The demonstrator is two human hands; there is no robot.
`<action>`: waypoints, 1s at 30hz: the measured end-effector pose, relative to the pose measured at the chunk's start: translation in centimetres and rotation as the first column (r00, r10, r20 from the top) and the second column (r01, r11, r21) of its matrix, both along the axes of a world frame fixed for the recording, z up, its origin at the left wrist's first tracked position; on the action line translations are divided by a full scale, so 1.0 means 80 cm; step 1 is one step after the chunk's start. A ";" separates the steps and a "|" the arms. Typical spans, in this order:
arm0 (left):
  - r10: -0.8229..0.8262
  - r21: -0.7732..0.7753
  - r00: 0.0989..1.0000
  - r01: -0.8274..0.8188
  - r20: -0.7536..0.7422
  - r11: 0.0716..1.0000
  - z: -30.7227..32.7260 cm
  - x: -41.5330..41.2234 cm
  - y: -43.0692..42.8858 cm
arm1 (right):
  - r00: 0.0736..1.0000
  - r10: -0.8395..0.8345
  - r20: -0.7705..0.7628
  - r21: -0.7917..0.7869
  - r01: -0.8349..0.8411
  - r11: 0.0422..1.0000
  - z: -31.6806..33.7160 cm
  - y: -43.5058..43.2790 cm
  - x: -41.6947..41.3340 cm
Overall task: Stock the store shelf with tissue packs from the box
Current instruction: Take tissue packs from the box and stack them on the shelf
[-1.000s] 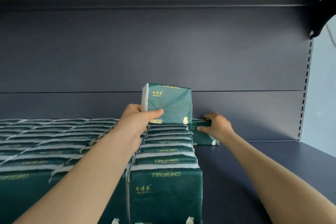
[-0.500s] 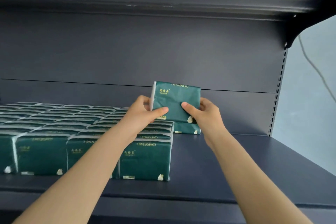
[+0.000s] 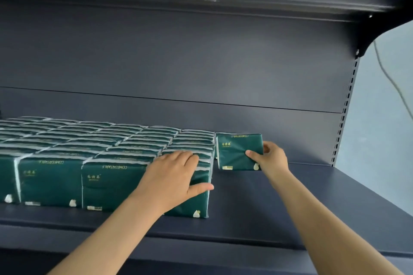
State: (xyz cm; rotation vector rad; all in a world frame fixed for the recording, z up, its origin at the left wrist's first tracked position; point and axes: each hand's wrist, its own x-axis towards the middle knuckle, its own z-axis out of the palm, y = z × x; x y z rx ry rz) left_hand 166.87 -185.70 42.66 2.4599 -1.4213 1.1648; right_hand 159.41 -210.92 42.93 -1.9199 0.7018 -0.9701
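The tissue pack (image 3: 237, 152) has come down from above the rows and now stands on the shelf (image 3: 290, 203), just right of the stocked block (image 3: 67, 163) at its far end, long axis left-right. The right hand (image 3: 271, 159) alone pinches its right edge. The left hand (image 3: 172, 176) lies spread on the block's near-right corner. Labels read "COMFORTABLE", upside down.

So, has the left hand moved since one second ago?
Yes. The left hand let go of the pack and came down and forward, onto the front of the rightmost row.
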 end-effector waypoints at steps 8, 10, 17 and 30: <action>-0.089 -0.115 0.990 0.102 0.113 0.988 -0.013 0.016 -0.013 | 0.973 -0.127 -0.195 -0.170 0.094 0.981 -0.019 -0.034 0.078; -0.104 -0.121 0.985 0.121 0.135 0.985 -0.015 0.020 -0.014 | 0.960 -0.157 -0.232 -0.207 0.109 0.972 -0.025 -0.036 0.090; -0.129 -0.107 0.978 0.148 0.166 0.983 -0.018 0.025 -0.017 | 0.957 -0.085 -0.276 -0.126 0.052 0.991 -0.047 -0.046 0.107; -0.033 0.037 0.999 0.033 0.011 0.999 0.009 -0.006 -0.008 | 0.914 -0.055 -0.403 0.017 0.067 0.998 -0.035 -0.027 0.070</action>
